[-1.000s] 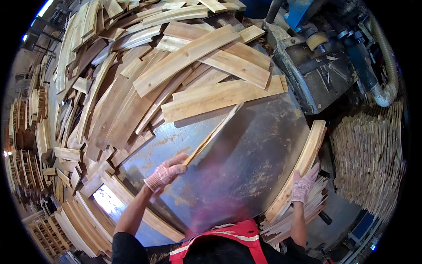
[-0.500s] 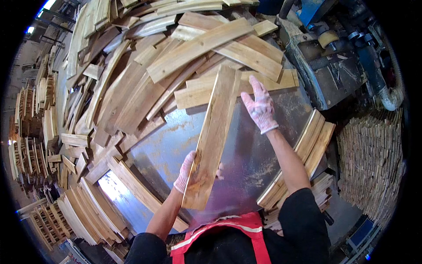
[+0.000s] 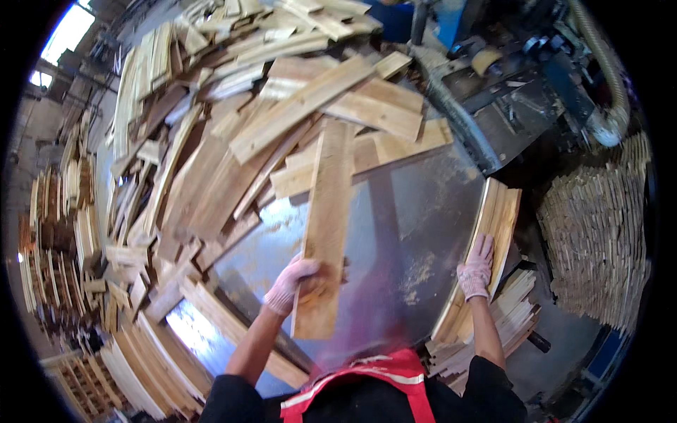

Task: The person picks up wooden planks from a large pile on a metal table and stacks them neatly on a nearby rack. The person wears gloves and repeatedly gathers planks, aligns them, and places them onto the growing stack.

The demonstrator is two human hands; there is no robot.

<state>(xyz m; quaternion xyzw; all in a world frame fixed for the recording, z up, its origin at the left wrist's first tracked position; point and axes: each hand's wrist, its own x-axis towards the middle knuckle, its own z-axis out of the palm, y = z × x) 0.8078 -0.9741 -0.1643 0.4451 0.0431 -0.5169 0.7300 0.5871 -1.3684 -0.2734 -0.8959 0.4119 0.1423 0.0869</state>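
In a pale knit glove, my left hand [image 3: 289, 283] is closed round the near part of a long wooden board [image 3: 327, 211]. The board is raised over the metal tabletop [image 3: 402, 233], its far end toward the loose boards. A dark knot marks its surface close to my fingers. My gloved right hand [image 3: 476, 268] lies on a short stack of boards [image 3: 503, 218] along the table's right edge. Its fingers are stretched out over the inner side of that stack; the thumb is hard to make out.
A jumbled heap of boards [image 3: 211, 162] covers the far and left part of the table. A machine [image 3: 522, 113] with a flexible hose stands at far right, near a tall stack of thin slats [image 3: 596, 233]. More boards [image 3: 151, 366] are stacked at near left.
My right hand has come down from beside the raised board's far end to the stack at the right edge. The held board has swung more upright in the view.
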